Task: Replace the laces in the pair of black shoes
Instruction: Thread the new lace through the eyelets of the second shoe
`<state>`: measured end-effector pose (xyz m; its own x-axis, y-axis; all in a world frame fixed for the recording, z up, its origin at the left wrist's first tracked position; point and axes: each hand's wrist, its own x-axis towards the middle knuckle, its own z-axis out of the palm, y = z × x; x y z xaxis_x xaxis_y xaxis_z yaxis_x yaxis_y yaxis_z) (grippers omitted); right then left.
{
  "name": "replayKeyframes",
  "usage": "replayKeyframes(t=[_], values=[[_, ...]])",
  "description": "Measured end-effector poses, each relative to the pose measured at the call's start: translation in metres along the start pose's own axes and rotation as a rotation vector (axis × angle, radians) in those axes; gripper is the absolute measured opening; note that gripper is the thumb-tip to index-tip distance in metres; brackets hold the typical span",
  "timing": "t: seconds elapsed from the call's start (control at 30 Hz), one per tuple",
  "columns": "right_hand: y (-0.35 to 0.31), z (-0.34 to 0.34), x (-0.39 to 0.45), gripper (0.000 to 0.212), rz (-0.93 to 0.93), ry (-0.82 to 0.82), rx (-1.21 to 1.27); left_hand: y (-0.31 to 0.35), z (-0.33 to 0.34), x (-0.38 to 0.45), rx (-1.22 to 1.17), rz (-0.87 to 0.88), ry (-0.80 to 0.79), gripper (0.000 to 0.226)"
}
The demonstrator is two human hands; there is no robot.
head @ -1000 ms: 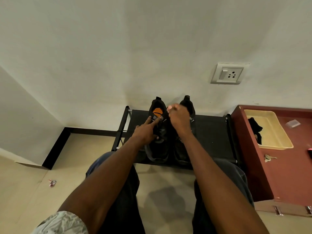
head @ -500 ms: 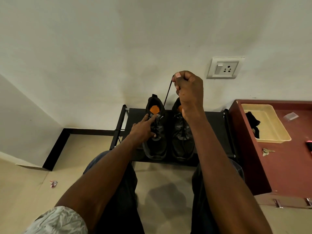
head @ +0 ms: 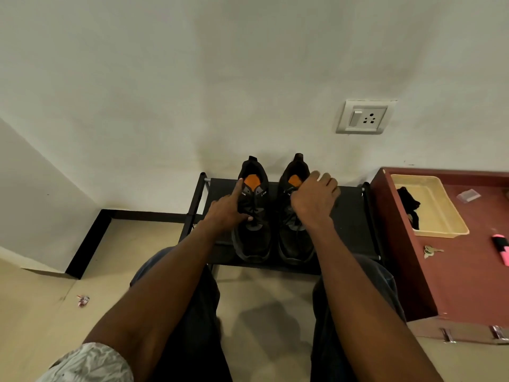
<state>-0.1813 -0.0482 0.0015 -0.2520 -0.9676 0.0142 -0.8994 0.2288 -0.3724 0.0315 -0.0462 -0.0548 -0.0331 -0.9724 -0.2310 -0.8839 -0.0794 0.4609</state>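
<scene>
Black lace-up shoes (head: 271, 216) sit paired on a dark fabric rack (head: 347, 216); left hand (head: 227, 209) rests on one, forefinger straight, while right hand (head: 314, 199) pinches the other's lace.

A white wall socket (head: 365, 117) sits above a black rack (head: 347, 216). On the red tabletop (head: 468, 271) lie a cream tray (head: 440, 216) holding dark cloth (head: 409, 205), keys (head: 431, 250) and a pink marker (head: 501, 248).

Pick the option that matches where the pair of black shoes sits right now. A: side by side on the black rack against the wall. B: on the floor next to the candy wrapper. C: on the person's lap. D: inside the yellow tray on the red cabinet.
A: the left shoe and the right shoe stand side by side on the black rack against the wall, with the left hand resting on the left shoe.
</scene>
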Motion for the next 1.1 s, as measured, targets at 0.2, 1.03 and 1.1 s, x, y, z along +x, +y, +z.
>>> replayKeyframes(t=[0.2, 1.03, 1.1], values=[[-0.021, 0.029, -0.015, 0.018, -0.176, -0.263, 0.235, -0.002, -0.016, -0.003, -0.189, -0.118, -0.038, 0.022], [-0.007, -0.015, 0.004, 0.013, 0.127, -0.502, 1.609, -0.004, -0.056, -0.028, -1.005, -0.305, 0.361, 0.011], [-0.001, -0.015, 0.010, 0.014, 0.170, -0.420, 1.582, -0.015, -0.053, -0.025, -0.509, -0.509, 0.412, 0.014]])
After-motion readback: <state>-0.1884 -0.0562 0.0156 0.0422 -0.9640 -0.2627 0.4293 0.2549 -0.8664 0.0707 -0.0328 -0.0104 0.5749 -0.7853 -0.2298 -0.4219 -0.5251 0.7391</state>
